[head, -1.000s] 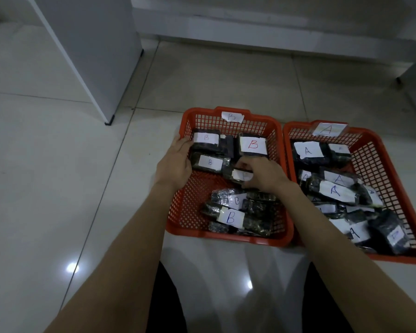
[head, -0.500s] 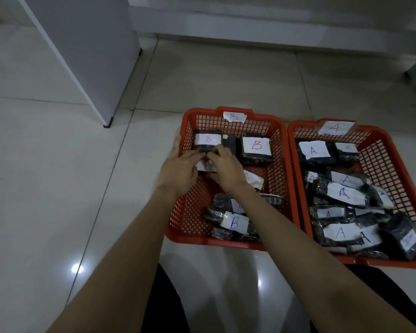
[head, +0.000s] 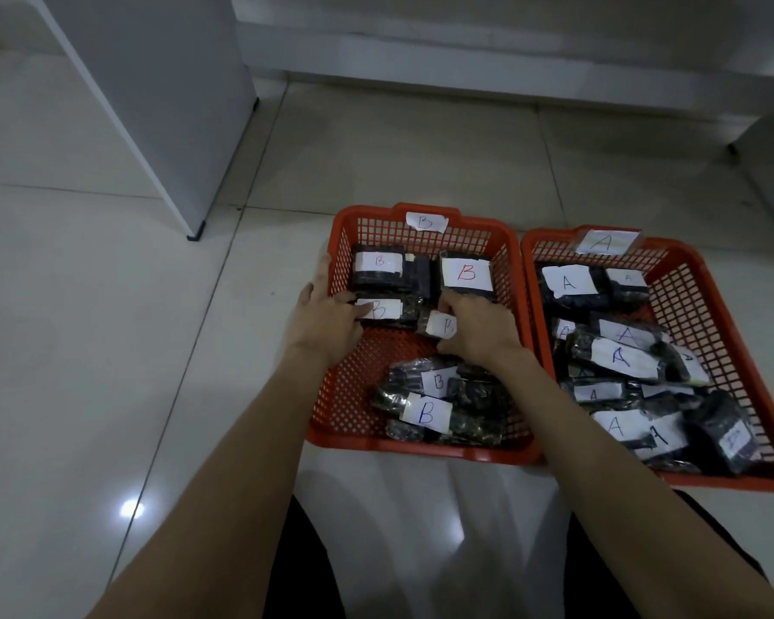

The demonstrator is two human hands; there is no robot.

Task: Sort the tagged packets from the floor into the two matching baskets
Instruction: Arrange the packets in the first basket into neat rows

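Observation:
Two orange mesh baskets stand side by side on the floor. The left basket (head: pixel 421 449) carries a B tag and the right basket (head: pixel 733 482) an A tag. Each holds several dark packets with matching white tags. My left hand (head: pixel 327 321) straddles the B basket's left wall, some fingers stretched outside it, thumb and forefinger pinching the left end of a B packet (head: pixel 387 309). My right hand (head: pixel 481 328) grips a small tagged packet (head: pixel 441 326) in the basket's middle, just below a large red-lettered B packet (head: pixel 465 274).
A white cabinet (head: pixel 162 105) stands at the back left and a low white ledge (head: pixel 488 51) runs along the back. Another white furniture foot (head: pixel 769 163) sits at the far right. Glossy tiled floor (head: pixel 86 350) lies open to the left. My dark-clothed knees are at the bottom.
My right hand left the packet both hands held and moved right onto a small tagged packet. My left hand stayed at the basket's left wall on that B packet.

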